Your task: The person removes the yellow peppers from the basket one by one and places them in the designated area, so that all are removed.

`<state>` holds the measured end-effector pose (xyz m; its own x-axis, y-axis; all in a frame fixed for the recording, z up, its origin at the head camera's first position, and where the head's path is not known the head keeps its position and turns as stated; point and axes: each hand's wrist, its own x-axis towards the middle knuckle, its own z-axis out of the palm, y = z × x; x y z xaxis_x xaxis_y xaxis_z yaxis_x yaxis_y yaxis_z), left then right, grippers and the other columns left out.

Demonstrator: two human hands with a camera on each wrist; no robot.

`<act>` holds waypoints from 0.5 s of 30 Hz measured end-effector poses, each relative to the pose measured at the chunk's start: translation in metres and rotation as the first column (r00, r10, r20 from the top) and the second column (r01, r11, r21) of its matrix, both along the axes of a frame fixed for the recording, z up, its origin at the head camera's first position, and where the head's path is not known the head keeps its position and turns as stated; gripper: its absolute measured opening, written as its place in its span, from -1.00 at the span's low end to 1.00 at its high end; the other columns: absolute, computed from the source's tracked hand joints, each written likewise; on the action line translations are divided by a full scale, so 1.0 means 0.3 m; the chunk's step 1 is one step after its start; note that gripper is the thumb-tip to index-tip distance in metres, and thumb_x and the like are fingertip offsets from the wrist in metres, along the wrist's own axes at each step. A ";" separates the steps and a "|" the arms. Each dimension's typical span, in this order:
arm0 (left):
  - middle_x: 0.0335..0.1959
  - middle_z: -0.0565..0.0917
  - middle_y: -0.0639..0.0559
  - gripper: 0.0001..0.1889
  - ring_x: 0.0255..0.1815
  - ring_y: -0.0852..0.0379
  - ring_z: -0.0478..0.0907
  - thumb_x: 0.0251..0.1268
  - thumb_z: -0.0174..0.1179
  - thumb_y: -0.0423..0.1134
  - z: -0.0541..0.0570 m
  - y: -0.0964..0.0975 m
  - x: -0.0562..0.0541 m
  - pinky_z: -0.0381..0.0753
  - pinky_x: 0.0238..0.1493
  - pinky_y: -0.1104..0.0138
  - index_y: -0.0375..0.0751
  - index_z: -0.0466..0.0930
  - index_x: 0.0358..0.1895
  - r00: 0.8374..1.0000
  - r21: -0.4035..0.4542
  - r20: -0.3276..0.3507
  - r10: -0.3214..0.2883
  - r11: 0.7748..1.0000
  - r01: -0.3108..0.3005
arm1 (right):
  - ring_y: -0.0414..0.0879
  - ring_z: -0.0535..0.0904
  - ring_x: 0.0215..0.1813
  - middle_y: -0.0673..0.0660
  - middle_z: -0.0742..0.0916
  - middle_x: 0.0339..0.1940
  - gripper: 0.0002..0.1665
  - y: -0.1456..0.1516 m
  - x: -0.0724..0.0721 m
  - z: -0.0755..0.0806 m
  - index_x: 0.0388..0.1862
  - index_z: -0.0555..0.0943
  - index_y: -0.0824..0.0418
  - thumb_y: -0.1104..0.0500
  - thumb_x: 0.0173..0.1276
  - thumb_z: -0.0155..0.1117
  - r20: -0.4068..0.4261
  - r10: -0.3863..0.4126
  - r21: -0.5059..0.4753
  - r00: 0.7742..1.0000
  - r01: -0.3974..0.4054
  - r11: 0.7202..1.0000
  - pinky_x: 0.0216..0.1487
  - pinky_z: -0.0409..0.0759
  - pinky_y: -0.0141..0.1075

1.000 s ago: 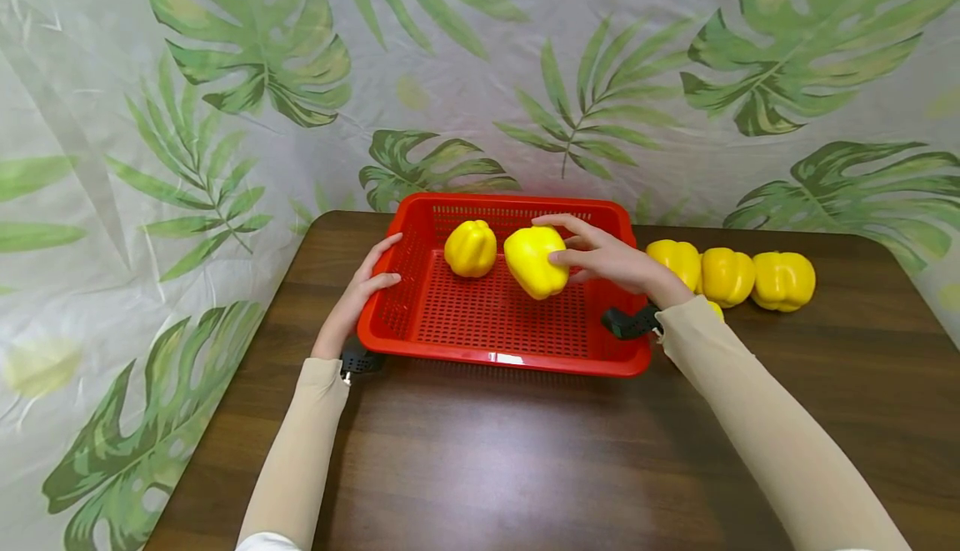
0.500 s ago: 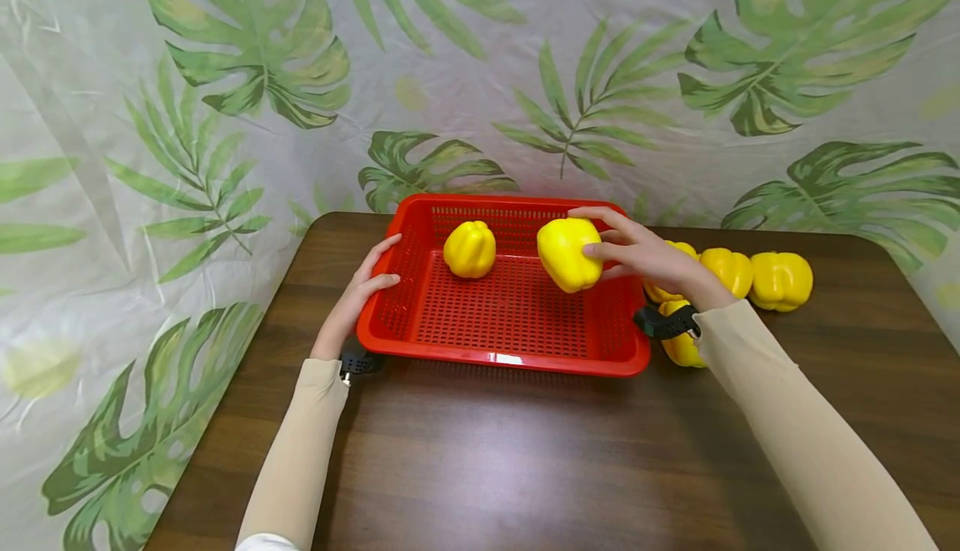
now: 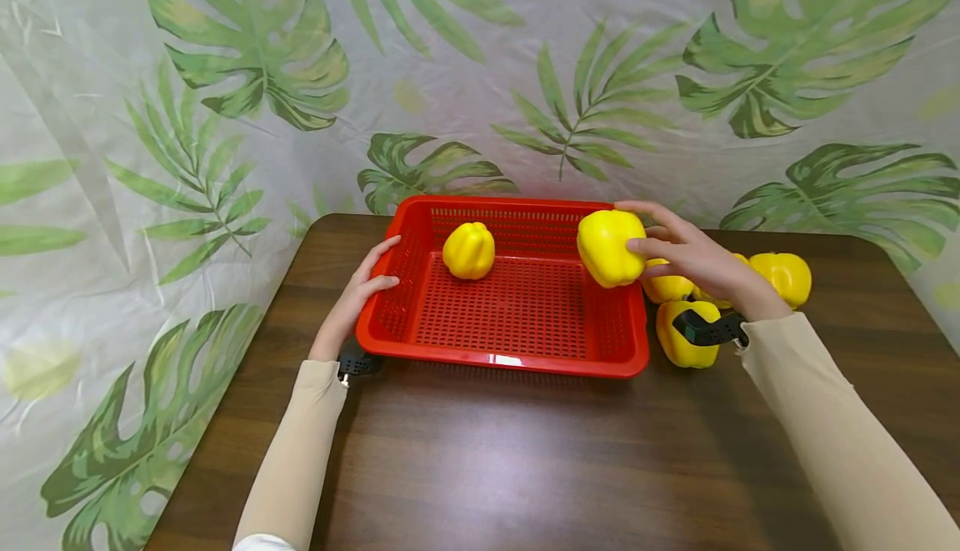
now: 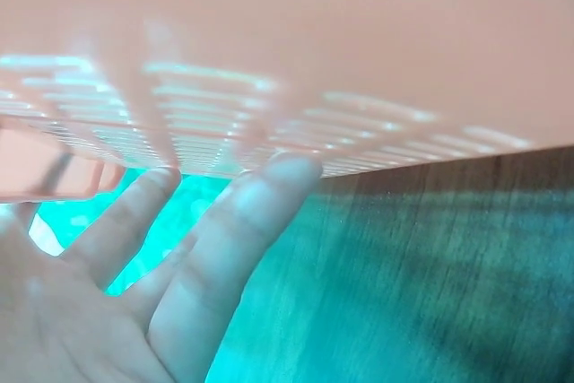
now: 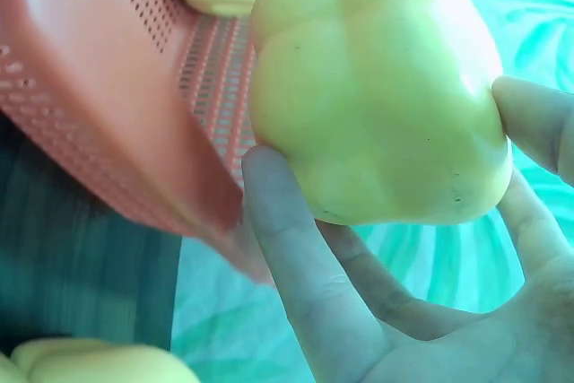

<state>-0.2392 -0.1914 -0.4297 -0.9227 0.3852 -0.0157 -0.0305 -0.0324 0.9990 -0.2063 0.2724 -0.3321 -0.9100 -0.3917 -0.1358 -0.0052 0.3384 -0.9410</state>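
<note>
A yellow bell pepper (image 3: 611, 248) is held in my right hand (image 3: 693, 263), up over the right end of a red plastic basket (image 3: 501, 359). In the right wrist view, the thumb and fingertips grip the held pepper (image 5: 377, 96) from both sides. My left hand (image 3: 352, 305) holds the basket's left side, with fingertips over the rim. The left wrist view shows other fingers of that left hand (image 4: 215, 266) against the slotted outer wall (image 4: 206, 127). A second yellow bell pepper (image 3: 468, 251) sits inside the basket, toward the back left.
Several yellow bell peppers lie right of the basket, including a front one (image 3: 688, 343) and a far right one (image 3: 782, 278); the right hand partly hides some. The dark wooden table (image 3: 480, 451) meets a leaf-patterned cloth (image 3: 450, 76) behind.
My right hand has moved rightward with the bell pepper, from mid-basket to the basket's right end, uncovering the front pepper on the table. The left hand and basket have stayed in place.
</note>
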 end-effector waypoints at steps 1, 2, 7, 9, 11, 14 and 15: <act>0.38 0.16 -0.14 -0.36 0.18 -0.17 0.31 0.39 -0.09 -0.37 0.000 0.000 0.000 0.57 0.00 0.18 0.09 0.05 0.50 1.000 0.001 -0.001 0.002 1.000 -0.002 | 0.04 0.45 0.11 0.24 0.35 0.28 -0.33 0.009 0.004 0.001 0.50 0.10 -0.05 0.06 0.48 0.06 -0.002 -0.004 0.004 1.000 0.004 1.000 0.03 0.57 -0.05; 0.37 0.17 -0.14 -0.36 0.18 -0.17 0.31 0.39 -0.09 -0.37 0.001 0.000 0.000 0.57 0.00 0.19 0.09 0.05 0.49 1.000 0.001 -0.002 0.005 1.000 -0.005 | 0.03 0.45 0.12 0.23 0.34 0.29 -0.33 0.018 0.008 0.003 0.50 0.09 -0.05 0.06 0.48 0.05 -0.003 -0.008 0.004 1.000 0.008 1.000 0.03 0.58 -0.06; 0.37 0.18 -0.15 -0.37 0.18 -0.19 0.31 0.39 -0.09 -0.38 0.002 -0.001 0.000 0.57 0.00 0.19 0.07 0.06 0.49 1.000 -0.002 -0.006 0.016 1.000 -0.016 | -0.03 0.49 0.09 0.21 0.30 0.32 -0.34 0.063 0.030 0.004 0.50 0.10 -0.09 0.08 0.49 0.04 0.004 -0.032 -0.012 0.999 0.032 0.999 -0.02 0.60 -0.14; 0.38 0.18 -0.15 -0.37 0.19 -0.20 0.31 0.40 -0.09 -0.38 0.003 -0.001 0.001 0.57 0.00 0.19 0.06 0.06 0.49 1.000 -0.005 -0.006 0.016 1.000 -0.016 | -0.06 0.50 0.07 0.21 0.29 0.33 -0.34 0.082 0.040 0.002 0.50 0.09 -0.08 0.10 0.50 0.03 0.002 -0.042 -0.017 0.999 0.042 0.999 -0.02 0.61 -0.13; 0.38 0.18 -0.15 -0.37 0.18 -0.21 0.32 0.40 -0.08 -0.38 0.003 -0.001 0.001 0.57 0.00 0.18 0.06 0.06 0.49 1.000 -0.007 -0.006 0.017 1.000 -0.018 | -0.09 0.50 0.07 0.21 0.27 0.34 -0.33 0.104 0.050 -0.002 0.51 0.07 -0.06 0.11 0.51 0.02 -0.005 -0.051 -0.009 0.999 0.051 0.999 -0.03 0.61 -0.15; 0.37 0.19 -0.15 -0.38 0.17 -0.21 0.32 0.40 -0.08 -0.39 0.004 -0.003 0.002 0.57 -0.01 0.19 0.06 0.07 0.49 1.000 -0.011 -0.007 0.021 1.000 -0.021 | -0.13 0.49 0.07 0.17 0.26 0.35 -0.34 0.136 0.065 -0.009 0.51 0.05 -0.07 0.13 0.52 -0.01 -0.011 -0.066 0.005 0.998 0.066 0.998 -0.03 0.60 -0.17; 0.37 0.19 -0.15 -0.38 0.17 -0.21 0.33 0.40 -0.08 -0.39 0.004 -0.003 0.003 0.58 -0.01 0.19 0.06 0.07 0.49 1.000 -0.011 -0.008 0.023 1.000 -0.023 | -0.13 0.50 0.06 0.16 0.26 0.34 -0.34 0.148 0.069 -0.012 0.51 0.05 -0.08 0.14 0.52 -0.02 -0.014 -0.068 0.006 0.998 0.068 0.998 -0.04 0.60 -0.18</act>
<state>-0.2383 -0.1924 -0.4285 -0.9315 0.3634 -0.0129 -0.0223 -0.0219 0.9995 -0.1856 0.3167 -0.3358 -0.9362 -0.3282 -0.1255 0.0052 0.3442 -0.9389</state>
